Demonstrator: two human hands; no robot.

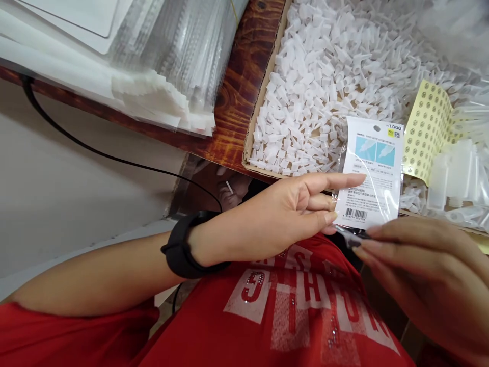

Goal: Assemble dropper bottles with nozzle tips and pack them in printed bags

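A clear plastic bag with a white printed card (372,196) inside is held in front of my chest, its barcode side facing up. My left hand (290,214) grips the bag's left edge between thumb and fingers, with the index finger stretched over the card. At the bag's lower end, my right hand (416,255) pinches the clear plastic flap (349,237) between thumb and fingertips. Just beyond the bag lies a shallow cardboard box (263,92) filled with small white plastic nozzle tips (328,92).
A yellow sheet of round stickers (428,127) rests on the box at the right, beside bagged clear plastic bottles (454,173). Stacks of clear bags (183,46) and white cards (87,20) lie on the wooden table (244,76). A black cable (114,155) hangs at the left.
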